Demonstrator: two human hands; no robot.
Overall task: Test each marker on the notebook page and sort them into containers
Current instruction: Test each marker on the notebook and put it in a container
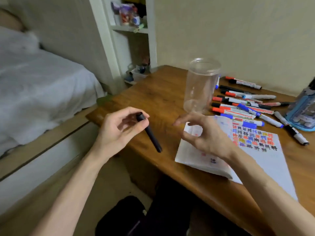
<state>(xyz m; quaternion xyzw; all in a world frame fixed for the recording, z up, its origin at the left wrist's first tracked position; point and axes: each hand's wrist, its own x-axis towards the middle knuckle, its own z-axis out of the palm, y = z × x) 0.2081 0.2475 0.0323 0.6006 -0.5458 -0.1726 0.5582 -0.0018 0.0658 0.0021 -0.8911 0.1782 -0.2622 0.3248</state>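
Above the desk's [153,92] near edge, with marker [150,134] pinched in left hand [117,128] and right hand [206,138] loose, empty, uncap straight, then stroke notebook [265,157].

jar [202,86]: on the surface [162,92], left of the loose markers [242,103]
loose markers: between the jar and the container [303,113] at the right edge, behind the notebook [265,160]
notebook: on the near surface, under the right hand [204,135]
marker [151,136]: in the left hand [117,128], left of the notebook, over the surface's left edge
bed [34,82]: left of the surface
shelf [129,29]: behind, between bed and surface
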